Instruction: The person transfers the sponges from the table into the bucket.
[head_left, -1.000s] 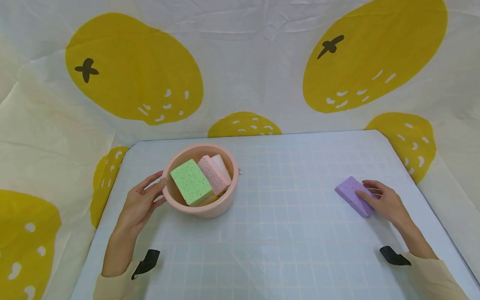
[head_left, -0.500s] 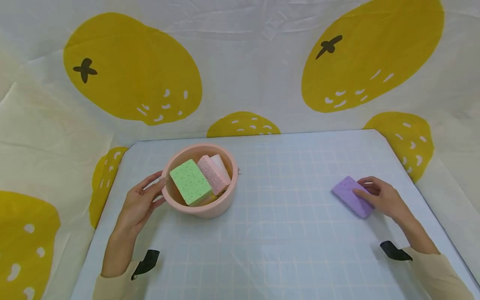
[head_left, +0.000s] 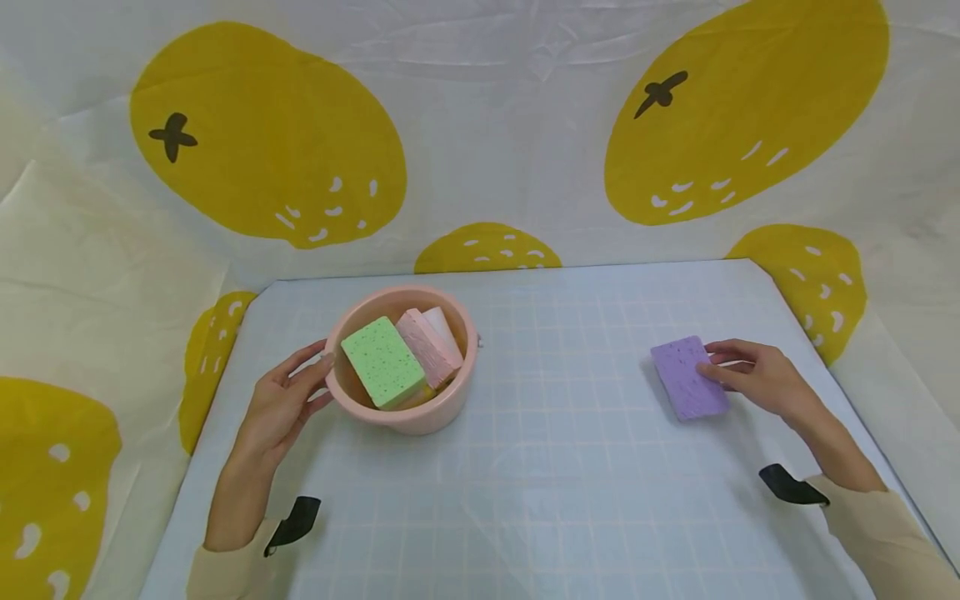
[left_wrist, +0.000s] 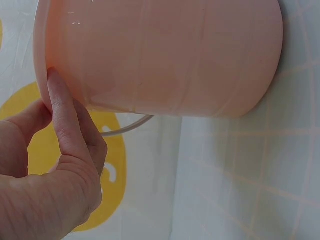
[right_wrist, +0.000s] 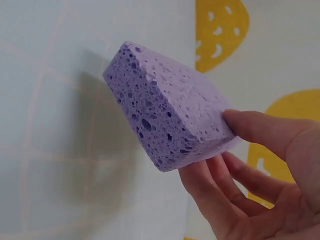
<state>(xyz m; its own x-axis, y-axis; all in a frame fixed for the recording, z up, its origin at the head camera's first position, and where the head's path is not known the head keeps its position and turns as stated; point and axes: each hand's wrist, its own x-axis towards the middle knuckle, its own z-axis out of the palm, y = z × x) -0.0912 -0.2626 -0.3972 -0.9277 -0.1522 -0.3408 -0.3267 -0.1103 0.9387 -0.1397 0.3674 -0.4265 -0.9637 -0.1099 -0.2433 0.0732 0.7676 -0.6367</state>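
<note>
A pink bucket [head_left: 420, 423] stands at the back left of the table. My left hand [head_left: 281, 408] pinches its left rim between thumb and fingers, as the left wrist view shows close up. Inside the bucket lie a green sponge [head_left: 382, 362], a pink sponge [head_left: 427, 348] and a white block [head_left: 444, 329]; something yellowish shows beneath them. On the right, my right hand [head_left: 765, 379] holds a purple sponge [head_left: 690, 379] by its right side, thumb on top and fingers underneath. In the right wrist view the porous purple sponge [right_wrist: 170, 110] is tilted above the table, its shadow falling beside it.
The table [head_left: 540, 500] has a pale blue cover with a faint grid. Behind it and along both sides hangs a white cloth [head_left: 502, 125] printed with large yellow fruit. A thin handle [left_wrist: 127, 127] shows beside the bucket in the left wrist view.
My right hand has raised the purple sponge off the table and moved it a little to the left, turning it flatter to view. The left hand stays on the bucket rim.
</note>
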